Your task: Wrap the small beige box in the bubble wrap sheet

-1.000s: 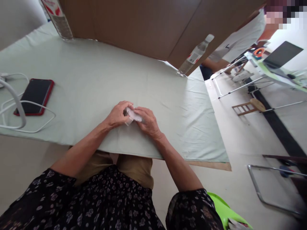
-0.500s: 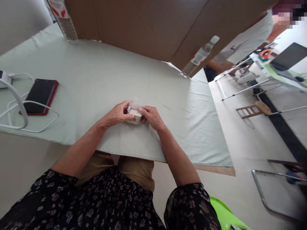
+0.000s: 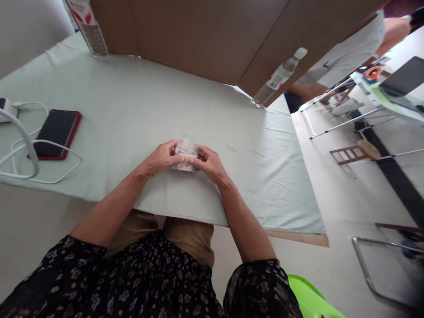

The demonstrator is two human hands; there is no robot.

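Between my two hands, near the front of the cloth-covered table [image 3: 132, 115], is a small whitish packet [image 3: 186, 152] with a thin, see-through flap or film standing up at its far side. My left hand [image 3: 164, 157] grips its left side, thumb across the near face and fingers behind. On the right side my right hand [image 3: 209, 162] holds it the same way, its thumb close to the left one. The packet's exact kind is too blurred to make out, and its ends are hidden by my fingers.
A phone in a red case [image 3: 58, 134] lies at the left with a white cable [image 3: 66, 174]. A brown cardboard panel [image 3: 198, 39] stands at the back, with water bottles [image 3: 94, 39] [image 3: 276, 79] against it. Beyond the right edge are a person [image 3: 351, 48], a wooden stool [image 3: 367, 150] and a laptop [image 3: 404, 79].
My right thumb has come from the packet's top right down onto its near face, beside my left thumb. The packet has turned slightly, and the view has shifted a little.
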